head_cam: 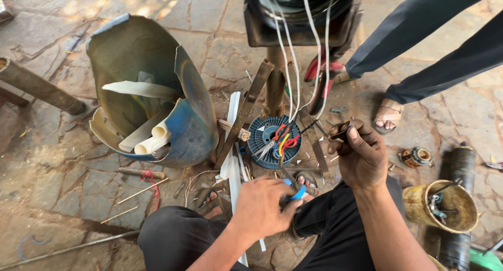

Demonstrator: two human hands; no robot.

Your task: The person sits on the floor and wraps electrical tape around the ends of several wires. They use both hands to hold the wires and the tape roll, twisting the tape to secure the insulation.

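We see the left hand [260, 208] clenched around a tool with blue handles [297, 193], probably pliers; its dark metal jaws go up and away from this grip toward the round blue ribbed motor end [270, 140] that stands on the stone floor [63, 166] just in front of the knees. The right hand [361, 154] is a little further forward and to the right, and it is closed around a thin dark wire [314, 125], pinched near the fingertips. This wire runs from the right grip to the left and slightly away, into the bundle of red, yellow and blue wires [283, 140] on top of the motor end. So the bundle lies ahead of the left grip and to the left of the right grip, and the left hand with the tool is the nearer one to it. The long axis of the tool points almost straight to the bundle.

Above the bundle, white cables [287, 61] come down from a dark machine body [301, 17], so the room from above is narrow. Left of the motor end, a rusty flat metal bar [246, 111] leans, and further left is a broken blue plastic drum [152, 93] with white pipe pieces [152, 140]. To the right of the right grip, another person's sandalled foot [386, 115] is near, and a yellow tin with tools [443, 205] stands beside the knee.
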